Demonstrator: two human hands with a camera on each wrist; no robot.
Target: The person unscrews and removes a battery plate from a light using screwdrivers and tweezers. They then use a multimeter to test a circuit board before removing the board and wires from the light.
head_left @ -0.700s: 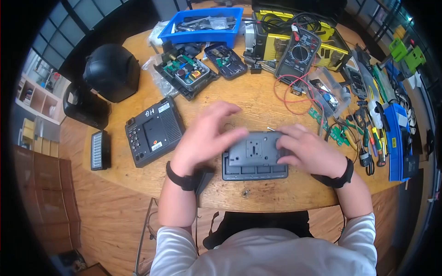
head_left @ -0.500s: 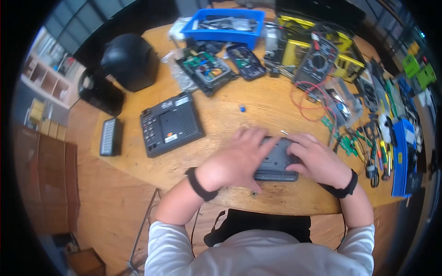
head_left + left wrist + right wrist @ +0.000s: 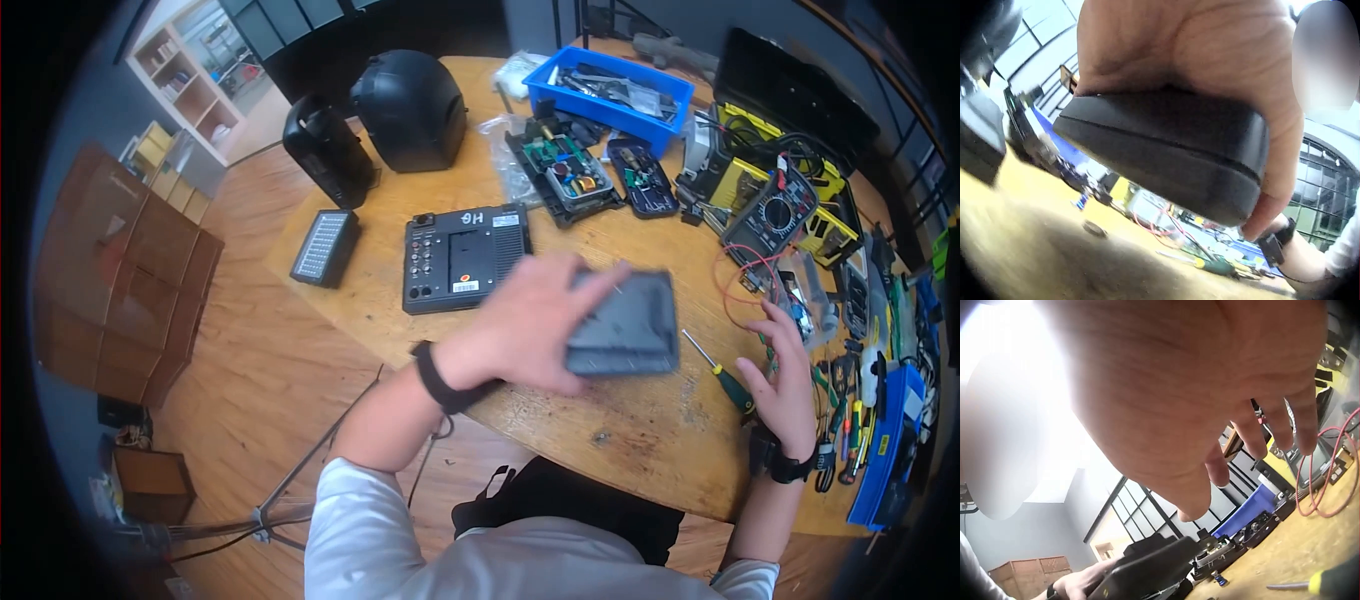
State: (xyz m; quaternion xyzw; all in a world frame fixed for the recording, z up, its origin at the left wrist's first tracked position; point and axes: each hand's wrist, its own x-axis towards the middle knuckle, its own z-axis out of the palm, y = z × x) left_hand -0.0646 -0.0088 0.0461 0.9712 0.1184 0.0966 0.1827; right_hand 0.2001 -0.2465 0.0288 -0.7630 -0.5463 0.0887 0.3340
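Observation:
My left hand [image 3: 522, 325] grips a flat black device casing [image 3: 630, 325] by its left part, the thumb along the near side. The casing is blurred and held over the wooden table. In the left wrist view the same casing [image 3: 1166, 156] shows its rounded edge with a seam, lifted clear of the tabletop. Off to the right, my right hand [image 3: 787, 375] is raised with loosely spread fingers and nothing in them. Just left of its thumb lies a screwdriver [image 3: 733, 385] with a green and yellow handle.
A black device marked HG [image 3: 465, 265] lies left of the casing. Behind are an opened unit with circuit boards [image 3: 565, 170], a blue bin [image 3: 610, 100] and a multimeter [image 3: 775, 212] with red leads. Tools and a blue tray [image 3: 888, 450] crowd the right edge.
The casing, first under both hands, is now held by my left hand alone. My right hand has left it and moved right, and the view has turned left.

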